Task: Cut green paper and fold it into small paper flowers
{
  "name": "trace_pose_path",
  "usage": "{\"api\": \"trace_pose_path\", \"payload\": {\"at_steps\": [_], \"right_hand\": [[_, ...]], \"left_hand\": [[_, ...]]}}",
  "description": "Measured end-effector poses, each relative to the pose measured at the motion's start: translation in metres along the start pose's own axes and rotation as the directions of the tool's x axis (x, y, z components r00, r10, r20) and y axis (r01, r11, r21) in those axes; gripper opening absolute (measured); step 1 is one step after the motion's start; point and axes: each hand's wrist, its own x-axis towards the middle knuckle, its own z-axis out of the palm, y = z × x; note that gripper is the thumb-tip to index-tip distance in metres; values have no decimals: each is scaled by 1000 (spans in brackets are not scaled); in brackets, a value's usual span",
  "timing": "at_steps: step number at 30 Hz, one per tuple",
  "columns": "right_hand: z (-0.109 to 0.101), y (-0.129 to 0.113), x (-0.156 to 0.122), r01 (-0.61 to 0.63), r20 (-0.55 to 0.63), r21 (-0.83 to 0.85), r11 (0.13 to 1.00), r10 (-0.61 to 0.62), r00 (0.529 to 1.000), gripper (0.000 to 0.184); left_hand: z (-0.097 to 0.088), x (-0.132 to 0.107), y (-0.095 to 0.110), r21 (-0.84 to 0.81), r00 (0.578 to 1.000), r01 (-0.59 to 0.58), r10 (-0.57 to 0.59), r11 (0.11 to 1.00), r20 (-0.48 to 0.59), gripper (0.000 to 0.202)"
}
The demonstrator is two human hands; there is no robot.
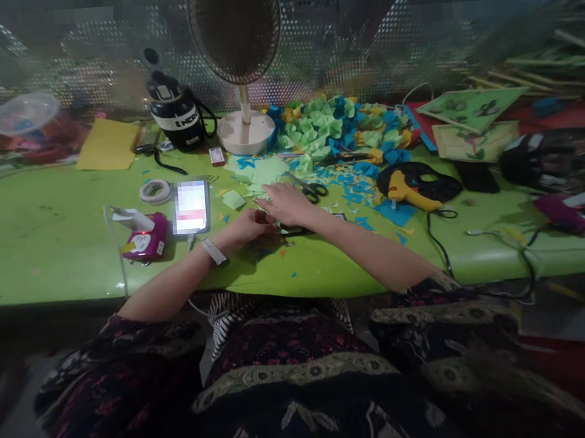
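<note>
My left hand (248, 227), with a light watch band (215, 252) at its wrist, is low over the table, fingers curled together. Whatever it pinches is hidden. Close against its fingertips, my right hand (287, 204) reaches across with its fingers stretched out; its thumb is out of sight. A dark flat object (298, 231) lies partly covered below my right wrist. Just beyond that hand are black-handled scissors (314, 191) and light green paper sheets (265, 172). A small green paper square (234, 200) rests to the left of my fingers.
Behind the hands stand a fan (247, 139), a black bottle (178, 117) and a heap of folded paper pieces (316, 130). A lit phone (191, 206), tape roll (155, 191) and purple box (146, 237) lie left. A yellow glue gun (411, 191) and its cable lie right.
</note>
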Motion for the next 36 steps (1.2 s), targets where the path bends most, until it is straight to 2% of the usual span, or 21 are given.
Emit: {"api": "trace_pose_path", "payload": {"at_steps": [17,29,33,36], "right_hand": [[0,-1,-1,8,-30,-27,1000,-8,1000,58],[1,-1,0,15,-7,-47,999,-16,1000,55],[0,-2,-1,20,-8,-63,998,-21,1000,52],[-2,-4,-3,17,-4,-81,997,-18,1000,49]], "left_hand": [[4,-4,2,20,1000,-4,4,1000,-12,22],[7,-5,5,31,999,21,-19,999,-48,20],[8,-7,10,92,996,48,-41,995,-79,16],[1,-12,21,285,995,28,1,958,-100,6]]}}
